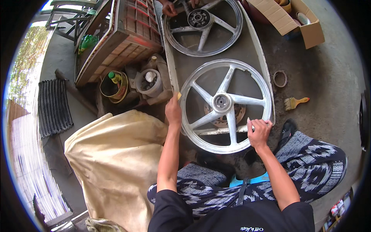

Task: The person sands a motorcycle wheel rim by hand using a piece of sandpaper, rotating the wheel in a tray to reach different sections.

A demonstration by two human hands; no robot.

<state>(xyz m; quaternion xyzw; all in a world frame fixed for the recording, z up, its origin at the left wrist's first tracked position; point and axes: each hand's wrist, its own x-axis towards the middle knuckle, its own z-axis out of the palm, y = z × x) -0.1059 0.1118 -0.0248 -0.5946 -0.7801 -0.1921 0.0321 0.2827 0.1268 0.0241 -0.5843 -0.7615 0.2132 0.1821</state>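
Note:
A silver-white five-spoke motorcycle wheel rim (231, 127) lies across the near end of a shallow, pale-edged tray (261, 54). My right hand (259, 132) has its fingers curled over the lower right of this rim. At the rim's left side, my left hand (173, 110) is closed around a small yellow piece (179, 96), mostly hidden by the fingers, so its kind is unclear. Below the spokes shows a brown-stained brake disc (240, 113). Farther up the tray lies a second, duller wheel rim (203, 38), with another person's hand (169, 7) beside it.
Left of the tray stand a bucket (148, 92) and a cut-open yellow container (114, 95) holding a green-capped bottle. A beige cloth cover (116, 154) bulges at near left. To the right are a paintbrush (295, 103), a metal ring (280, 79) and a cardboard box (311, 34).

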